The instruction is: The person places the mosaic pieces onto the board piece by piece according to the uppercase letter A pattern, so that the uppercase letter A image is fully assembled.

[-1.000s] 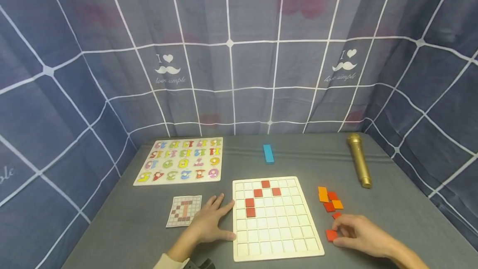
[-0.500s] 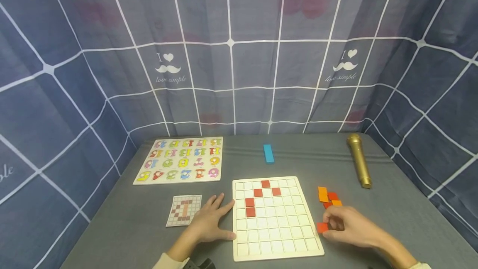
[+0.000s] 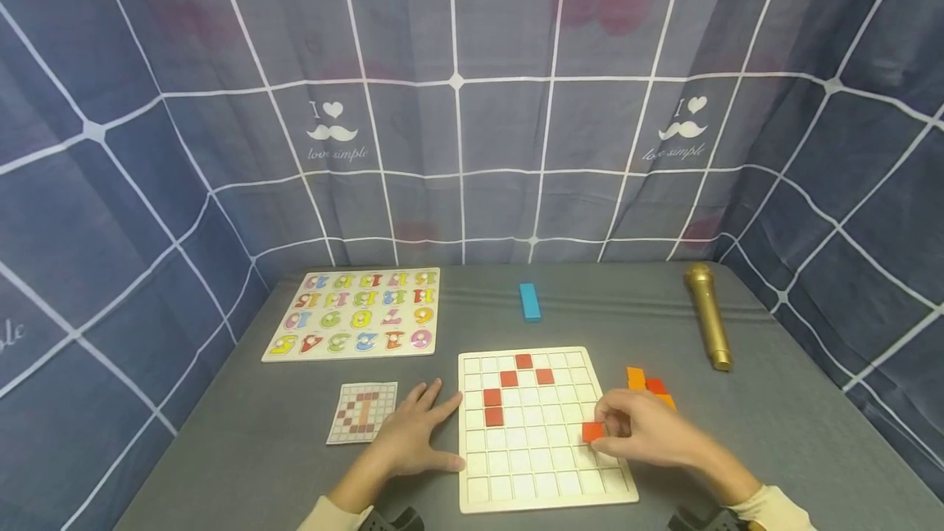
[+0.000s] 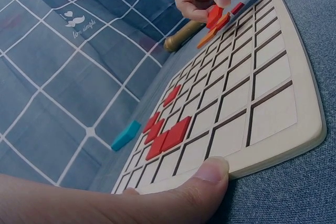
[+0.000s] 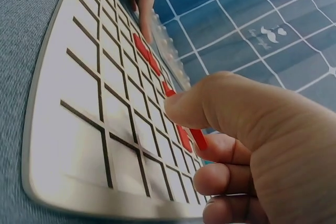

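Observation:
A cream grid board (image 3: 546, 461) lies flat in the middle of the table, with several red square tiles (image 3: 493, 416) set in its upper cells. My left hand (image 3: 416, 437) rests at the board's left edge, fingers spread; its thumb (image 4: 210, 174) touches the rim in the left wrist view. Over the right part of the board, my right hand (image 3: 645, 428) pinches a red square tile (image 3: 592, 432) between thumb and fingers. That tile (image 5: 198, 138) is partly covered by the thumb in the right wrist view. Loose orange and red tiles (image 3: 636, 378) lie behind the right hand, partly hidden.
A small pattern card (image 3: 361, 414) lies left of the left hand. Behind it is a number puzzle board (image 3: 354, 318). A blue block (image 3: 529, 302) sits beyond the grid board, and a gold microphone (image 3: 710, 318) lies at the far right. Checked curtains surround the table.
My right hand has carried the pinched red tile leftward from the table beside the loose tiles to above the board. The left hand has stayed at the board's edge.

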Tool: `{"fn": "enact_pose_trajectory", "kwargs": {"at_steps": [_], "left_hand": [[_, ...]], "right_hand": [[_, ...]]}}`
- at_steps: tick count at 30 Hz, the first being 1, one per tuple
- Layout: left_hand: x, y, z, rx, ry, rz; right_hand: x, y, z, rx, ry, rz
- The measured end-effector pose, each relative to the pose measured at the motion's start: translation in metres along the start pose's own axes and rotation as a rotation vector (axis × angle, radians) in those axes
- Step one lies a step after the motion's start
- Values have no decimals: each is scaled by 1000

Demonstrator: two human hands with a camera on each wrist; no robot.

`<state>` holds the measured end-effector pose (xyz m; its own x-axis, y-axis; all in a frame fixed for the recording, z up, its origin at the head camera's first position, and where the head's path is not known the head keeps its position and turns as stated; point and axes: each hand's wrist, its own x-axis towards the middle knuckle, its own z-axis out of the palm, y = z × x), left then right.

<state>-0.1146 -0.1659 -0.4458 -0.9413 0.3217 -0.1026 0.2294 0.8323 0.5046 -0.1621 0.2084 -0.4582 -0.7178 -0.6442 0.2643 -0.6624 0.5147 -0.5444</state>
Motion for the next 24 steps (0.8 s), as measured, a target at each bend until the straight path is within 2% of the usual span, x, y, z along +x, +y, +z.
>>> {"fn": "enact_pose_trajectory", "kwargs": {"at_steps": [9, 18, 24], "left_hand": [[1, 0, 0, 7, -5, -3], [0, 1, 0, -4, -12, -6], [0, 3, -2, -8, -6, -26]], "right_hand": [[11, -6, 8, -61, 22, 19], [28, -14, 22, -44, -18, 19], [44, -25, 35, -40, -6, 20]]}}
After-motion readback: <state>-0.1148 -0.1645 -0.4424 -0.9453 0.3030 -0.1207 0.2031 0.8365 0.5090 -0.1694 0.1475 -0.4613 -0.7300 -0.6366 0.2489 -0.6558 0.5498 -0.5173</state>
